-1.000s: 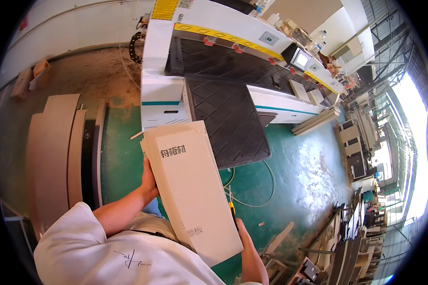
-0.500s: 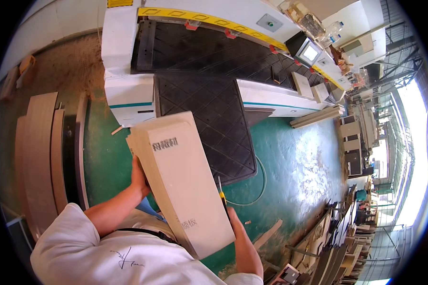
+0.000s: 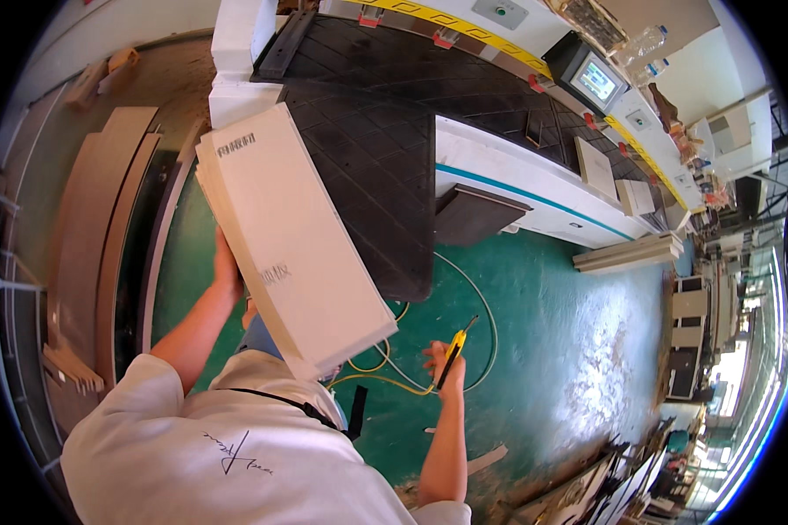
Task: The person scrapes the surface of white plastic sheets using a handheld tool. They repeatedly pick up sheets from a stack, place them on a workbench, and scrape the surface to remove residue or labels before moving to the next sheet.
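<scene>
While long brown boards (image 3: 105, 236) occupy the far left, the left hand (image 3: 226, 267) holds the left long edge of a stack of pale panels (image 3: 302, 232), fingers partly hidden by it. Stack tilted, its upper end over the black bed (image 3: 372, 192) in view; contact there cannot be told. Right hand (image 3: 446, 366), apart from the stack's lower right corner: curled around a yellow-and-black tool (image 3: 452, 354), thin tip pointing up and right. Further right, pale strips (image 3: 626, 254) beside the white machine base (image 3: 534, 188).
</scene>
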Motion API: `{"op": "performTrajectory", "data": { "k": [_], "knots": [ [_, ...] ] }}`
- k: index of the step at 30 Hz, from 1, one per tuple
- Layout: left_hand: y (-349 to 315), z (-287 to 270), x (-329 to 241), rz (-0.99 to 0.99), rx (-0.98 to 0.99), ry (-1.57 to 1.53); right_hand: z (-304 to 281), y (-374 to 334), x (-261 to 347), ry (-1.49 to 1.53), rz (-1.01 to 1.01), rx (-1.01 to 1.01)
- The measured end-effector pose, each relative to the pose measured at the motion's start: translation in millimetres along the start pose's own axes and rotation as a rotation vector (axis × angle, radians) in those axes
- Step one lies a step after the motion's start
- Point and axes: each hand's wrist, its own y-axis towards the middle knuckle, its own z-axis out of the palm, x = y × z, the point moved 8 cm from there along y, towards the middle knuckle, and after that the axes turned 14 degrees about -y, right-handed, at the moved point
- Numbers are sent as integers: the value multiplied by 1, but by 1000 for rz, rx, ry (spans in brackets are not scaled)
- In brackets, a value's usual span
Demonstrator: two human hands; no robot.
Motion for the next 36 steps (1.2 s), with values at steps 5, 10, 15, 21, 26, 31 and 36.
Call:
{"op": "performTrajectory", "data": {
  "k": [5, 10, 15, 21, 26, 31, 36],
  "knots": [
    [-30, 36, -4, 92, 30, -64, -30, 24, -38, -148, -46, 205],
    [-24, 6, 10, 226, -196, 39, -45, 87, -19, -72, -162, 370],
    [-39, 18, 9, 266, -255, -21, -19, 112, 105, 122, -318, 555],
    [-86, 21, -51, 880, -591, 521, 63, 51, 234, -136, -745, 894],
    [-78, 158, -13, 778, -450, 1112, 77, 56, 261, -332, -1133, 737],
    [-67, 143, 0, 959, -700, 1477, 87, 50, 263, -224, -849, 1301],
    [-78, 214, 58, 920, -571, 1079, 47, 89, 230, -142, -587, 1656]
  ]
}}
